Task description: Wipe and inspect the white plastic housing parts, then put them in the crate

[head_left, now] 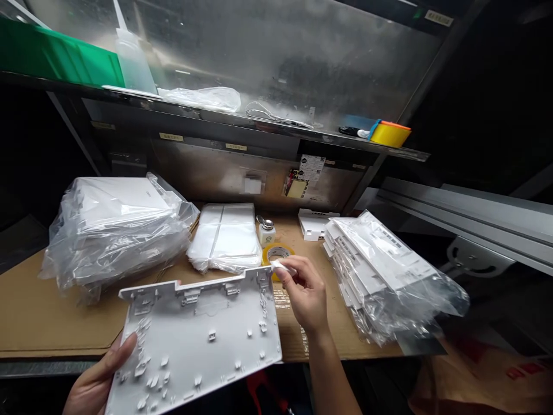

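- A cardboard-covered table (52,311) sat under a metal shelf (259,124), with bagged white panels (116,230) stacked to the left and more bagged parts (389,271) to the right.
- The left hand (97,380) was clamped on the lower left corner of a white plastic housing panel (199,340), held ribbed side up over the table's front edge.
- The right hand (305,291) pinched a small white piece (280,266) at the panel's top right corner, just in front of a yellow tape roll (276,253).
- Judging from this, keeping the panel steady and level would have helped seat the piece squarely.

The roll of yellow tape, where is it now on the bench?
In the head view the roll of yellow tape lies mid-bench on the cardboard, just behind the right hand, beside a small white bottle.
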Available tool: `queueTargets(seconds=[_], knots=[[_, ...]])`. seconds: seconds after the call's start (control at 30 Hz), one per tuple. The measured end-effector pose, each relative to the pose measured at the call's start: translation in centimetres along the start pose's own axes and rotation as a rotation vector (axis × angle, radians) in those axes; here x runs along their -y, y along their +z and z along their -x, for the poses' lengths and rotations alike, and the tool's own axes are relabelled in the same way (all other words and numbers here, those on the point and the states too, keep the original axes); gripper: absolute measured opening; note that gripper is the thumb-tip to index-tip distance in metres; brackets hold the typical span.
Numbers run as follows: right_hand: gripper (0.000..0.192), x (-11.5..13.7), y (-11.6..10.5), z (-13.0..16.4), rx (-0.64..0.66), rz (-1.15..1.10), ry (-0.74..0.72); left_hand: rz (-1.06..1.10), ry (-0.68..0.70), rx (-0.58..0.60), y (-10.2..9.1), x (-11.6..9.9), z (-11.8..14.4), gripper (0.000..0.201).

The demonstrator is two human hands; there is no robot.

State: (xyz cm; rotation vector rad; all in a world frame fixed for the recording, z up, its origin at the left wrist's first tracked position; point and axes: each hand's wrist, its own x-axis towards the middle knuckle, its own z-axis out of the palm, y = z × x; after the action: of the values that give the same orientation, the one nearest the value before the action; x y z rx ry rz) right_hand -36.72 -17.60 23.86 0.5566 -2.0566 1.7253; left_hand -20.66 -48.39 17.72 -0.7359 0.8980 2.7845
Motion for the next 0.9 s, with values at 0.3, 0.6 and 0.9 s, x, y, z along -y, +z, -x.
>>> queueTargets(seconds=[0.3,0.6,0.9], knots=[[0.01,3.5,2.4,-0.3,-0.114,0.034,-0.145,0.019,0.341,-0.036,11.5,1.8,0.6,0.085],[0.012,7.6,7.3,-1.1,-0.04,-0.068,-0.308,-0.148,0.533,0.061,16.9,4.4,-0.3,0.067],[0.031,8.6,6.0,0.2,-0.162,0.098,-0.504,-0.258,0.739,0.081,18.7,5.9,-1.0,0.053]])
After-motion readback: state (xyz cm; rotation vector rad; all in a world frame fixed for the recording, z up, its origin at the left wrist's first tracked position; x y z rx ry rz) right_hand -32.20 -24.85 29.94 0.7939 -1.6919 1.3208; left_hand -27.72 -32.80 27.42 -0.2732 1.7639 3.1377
